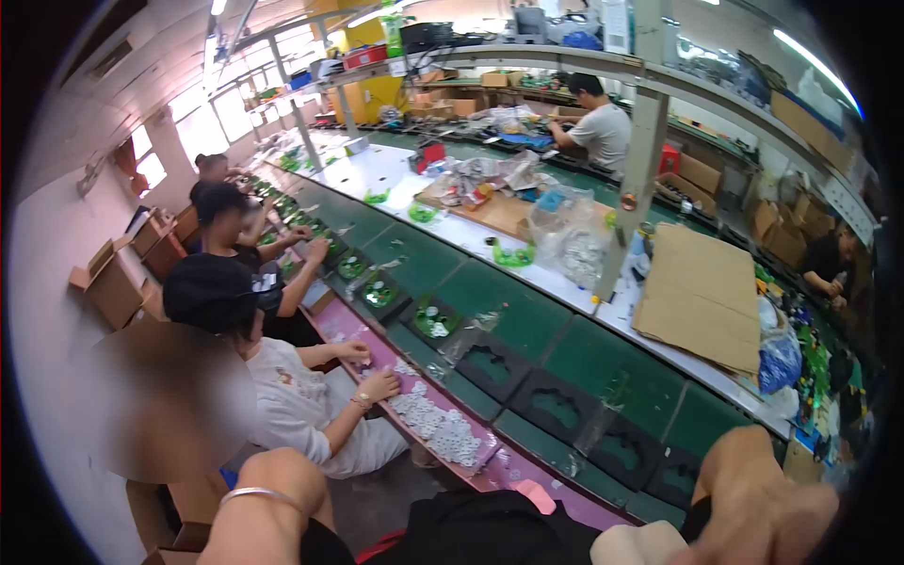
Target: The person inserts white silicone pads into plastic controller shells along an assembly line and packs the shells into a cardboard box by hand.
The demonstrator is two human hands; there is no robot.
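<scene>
My right hand [782, 508] is blurred at the lower right, well apart from my left arm [282, 476], which bends at the lower left with a bangle [257, 492] around it. With the lens so curved and the edges so dim, I cannot fairly tell whether either hand is spread or closed on anything, nor what the pale thing [640, 544] beside my right hand is.

The black trays [621, 457] nearest my right hand lie flat on the green surface [490, 273], just past the edge of the pink surface [527, 471]. Their cut-outs are shaped, I judge, so that a part sits snugly and doesn't slide. They run in one line, probably to put a tray in front of each seat. Further up, the green parts [436, 320] rest inside their trays, while the trays nearest me show bare hollows. Clear bags [595, 428] lie between some trays, perhaps tucked there to go along with them.

The white pieces [438, 424] are spread on the pink surface, between me and the co-worker [292, 395] at my left, which seems meant for easy picking; that person's hands [379, 386] are just beside them. Across from me, cardboard [702, 297] lies flat on the white surface [584, 299], out of the trays' way.
</scene>
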